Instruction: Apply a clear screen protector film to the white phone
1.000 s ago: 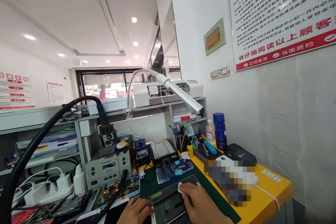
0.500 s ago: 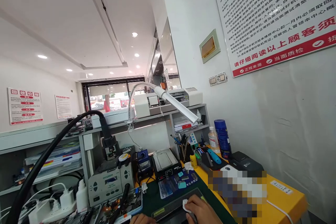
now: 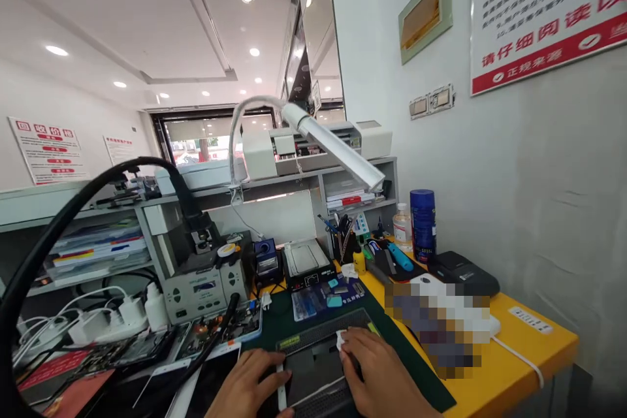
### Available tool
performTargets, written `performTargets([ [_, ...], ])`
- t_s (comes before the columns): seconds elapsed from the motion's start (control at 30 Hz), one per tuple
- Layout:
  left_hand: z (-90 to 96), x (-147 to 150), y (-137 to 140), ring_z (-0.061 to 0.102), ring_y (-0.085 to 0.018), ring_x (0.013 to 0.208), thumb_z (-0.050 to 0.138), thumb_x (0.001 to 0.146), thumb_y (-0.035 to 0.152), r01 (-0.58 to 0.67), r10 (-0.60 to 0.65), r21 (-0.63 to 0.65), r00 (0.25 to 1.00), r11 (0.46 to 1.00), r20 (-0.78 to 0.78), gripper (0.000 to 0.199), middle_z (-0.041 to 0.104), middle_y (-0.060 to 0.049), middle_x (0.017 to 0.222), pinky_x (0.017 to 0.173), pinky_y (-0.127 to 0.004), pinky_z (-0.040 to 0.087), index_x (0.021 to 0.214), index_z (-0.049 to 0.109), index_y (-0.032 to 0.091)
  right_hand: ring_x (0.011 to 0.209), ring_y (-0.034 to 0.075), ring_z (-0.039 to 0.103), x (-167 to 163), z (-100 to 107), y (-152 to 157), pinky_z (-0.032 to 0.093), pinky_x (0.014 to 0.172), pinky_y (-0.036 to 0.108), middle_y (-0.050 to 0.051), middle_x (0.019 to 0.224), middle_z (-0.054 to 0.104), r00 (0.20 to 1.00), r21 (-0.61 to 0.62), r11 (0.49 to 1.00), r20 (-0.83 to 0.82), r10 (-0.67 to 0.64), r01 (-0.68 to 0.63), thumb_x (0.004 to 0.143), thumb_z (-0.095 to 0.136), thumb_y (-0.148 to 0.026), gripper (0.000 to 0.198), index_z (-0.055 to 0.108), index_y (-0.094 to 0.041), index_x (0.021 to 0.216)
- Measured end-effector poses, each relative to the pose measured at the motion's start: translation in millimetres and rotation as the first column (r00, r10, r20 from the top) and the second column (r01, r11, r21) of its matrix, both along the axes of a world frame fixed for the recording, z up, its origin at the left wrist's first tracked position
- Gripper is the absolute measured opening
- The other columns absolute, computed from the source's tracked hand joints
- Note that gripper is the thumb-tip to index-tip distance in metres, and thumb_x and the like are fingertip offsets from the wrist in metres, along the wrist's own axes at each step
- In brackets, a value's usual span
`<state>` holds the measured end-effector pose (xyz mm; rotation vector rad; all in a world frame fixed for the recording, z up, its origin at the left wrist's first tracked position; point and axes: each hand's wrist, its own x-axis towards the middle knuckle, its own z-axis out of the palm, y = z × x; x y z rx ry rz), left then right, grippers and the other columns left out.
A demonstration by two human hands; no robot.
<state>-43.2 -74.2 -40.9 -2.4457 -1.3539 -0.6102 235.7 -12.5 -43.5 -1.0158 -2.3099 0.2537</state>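
Note:
My right hand [image 3: 373, 362] pinches a small crumpled white tissue [image 3: 339, 339] against a dark, flat panel [image 3: 313, 373] that looks like a tablet or phone screen. At the panel's pale left edge, my left hand [image 3: 251, 384] rests with its fingers apart, fingertips touching that edge. A dark ridged strip [image 3: 323, 332] with yellow-green labels runs along the panel's far side. A second ridged part shows at the near side, cut off by the frame. All of this lies on a dark green mat [image 3: 416, 382].
Opened devices with bare circuit boards [image 3: 220, 328] lie left of the mat, with a black hose across them. Behind stand a grey soldering station [image 3: 198, 294], a flat black-and-silver unit [image 3: 307, 264] and a pen holder [image 3: 345, 245]. A blue can [image 3: 423, 225] stands at right. A white lamp [image 3: 337, 147] hangs above.
The view has tilted down, so more of the bench and both hands show. My left hand now shows fully at the panel's left edge. The tissue stays in my right hand.

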Motion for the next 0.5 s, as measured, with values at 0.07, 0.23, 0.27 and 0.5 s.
performTargets([
  [0.07,4.7,1.7,-2.2,0.071,-0.029,0.097,0.068,0.086,0.043,0.003,-0.004,-0.021,0.999,1.000,-0.041,0.033,0.074,-0.007,0.114,0.074,-0.036,0.063,0.116,0.072,0.032,0.118,0.028,0.064,1.6,-0.3,-1.2,0.055,0.101,0.040,0.010,0.124,0.071,1.000,-0.008,1.000,0.025,0.008,-0.008,0.098,0.045,-0.021,0.033,0.069,-0.019,0.121],
  [0.23,11.6,11.1,-9.4,0.072,-0.028,0.098,0.068,0.086,0.041,-0.053,0.052,-0.021,0.997,0.998,-0.052,0.032,0.074,-0.006,0.115,0.080,-0.038,0.063,0.116,0.073,0.031,0.123,0.029,0.062,5.1,-4.3,-3.5,0.052,0.105,0.046,0.009,0.132,0.067,0.996,0.023,1.000,0.093,-0.005,0.003,0.100,0.045,-0.023,0.037,0.066,-0.019,0.129],
  [0.27,11.7,13.0,-11.0,0.072,-0.028,0.099,0.067,0.087,0.041,-0.076,0.075,-0.033,0.996,0.997,-0.046,0.032,0.074,-0.006,0.115,0.081,-0.038,0.063,0.117,0.073,0.031,0.124,0.029,0.061,5.7,-5.3,-3.7,0.051,0.106,0.047,0.009,0.133,0.066,0.994,0.028,1.000,0.110,-0.014,0.011,0.100,0.045,-0.023,0.038,0.065,-0.019,0.131],
  [0.5,7.2,16.3,-14.7,0.071,-0.027,0.098,0.063,0.090,0.043,-0.092,0.092,-0.056,0.996,0.994,-0.005,0.033,0.072,-0.008,0.112,0.083,-0.039,0.063,0.117,0.073,0.027,0.128,0.030,0.058,4.7,-5.3,1.8,0.049,0.109,0.048,0.009,0.138,0.063,0.982,0.108,0.994,0.186,-0.025,0.005,0.099,0.046,-0.024,0.040,0.063,-0.019,0.136],
])
